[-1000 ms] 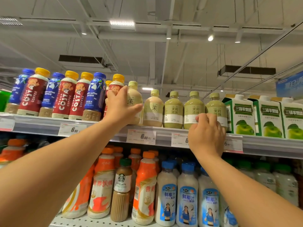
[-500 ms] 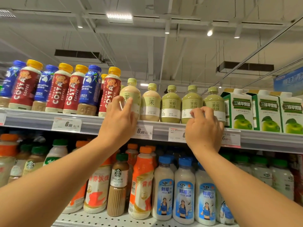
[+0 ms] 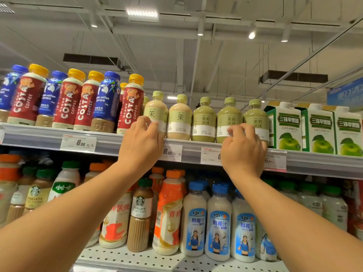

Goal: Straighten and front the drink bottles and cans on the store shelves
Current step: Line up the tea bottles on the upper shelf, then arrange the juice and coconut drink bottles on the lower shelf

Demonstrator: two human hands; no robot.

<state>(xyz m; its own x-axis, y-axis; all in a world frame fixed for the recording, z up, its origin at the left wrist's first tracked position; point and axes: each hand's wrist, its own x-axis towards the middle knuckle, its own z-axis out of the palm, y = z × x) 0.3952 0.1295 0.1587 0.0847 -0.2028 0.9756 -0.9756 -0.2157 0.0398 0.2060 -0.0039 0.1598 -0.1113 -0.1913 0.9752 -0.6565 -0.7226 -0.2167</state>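
Currently, left hand (image 3: pixel 141 140) grips upright beige bottle (image 3: pixel 156 112); right hand (image 3: pixel 242 148) pinches green bottle (image 3: pixel 228 119), just above.

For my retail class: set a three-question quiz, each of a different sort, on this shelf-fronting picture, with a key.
1. True or false: the left hand is at the beige tea bottle right next to the Costa coffee bottle.
2. Multiple choice: what stands directly right of the green tea bottles? A) cans B) apple juice cartons C) coconut milk bottles
3. Fill in: the right hand reaches to the ___ shelf.

Key: 1 true; 2 B; 3 top (upper)
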